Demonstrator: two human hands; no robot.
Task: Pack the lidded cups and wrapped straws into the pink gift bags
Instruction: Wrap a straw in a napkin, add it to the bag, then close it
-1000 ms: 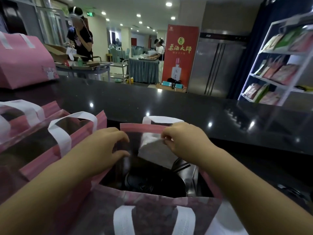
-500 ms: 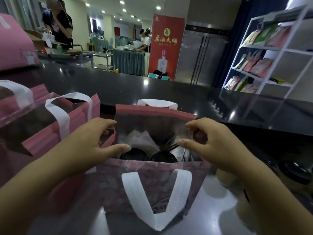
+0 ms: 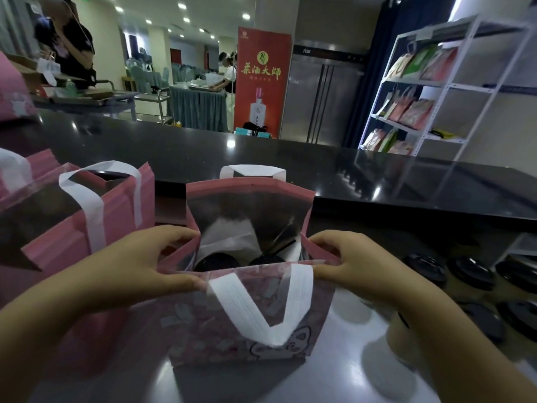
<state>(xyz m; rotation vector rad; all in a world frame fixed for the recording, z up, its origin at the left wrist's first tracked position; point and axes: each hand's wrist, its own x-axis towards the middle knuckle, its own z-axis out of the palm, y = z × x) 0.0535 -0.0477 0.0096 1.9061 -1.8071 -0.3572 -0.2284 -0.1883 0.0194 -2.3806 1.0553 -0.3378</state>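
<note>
Pink gift bag (image 3: 250,315) held upright on table (image 3: 363,382), mouth stretched left-right between hands. Left hand (image 3: 142,263) fingers pinched on left rim; right hand (image 3: 351,266) fingers pinched on right rim. Two lidded cups (image 3: 216,261) seated inside. Spare cups (image 3: 470,271) nearer right hand.

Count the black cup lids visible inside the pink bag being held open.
2: one black lid at the bag's left, one at its right, both behind the near wall of the pink bag. More may be hidden.
</note>
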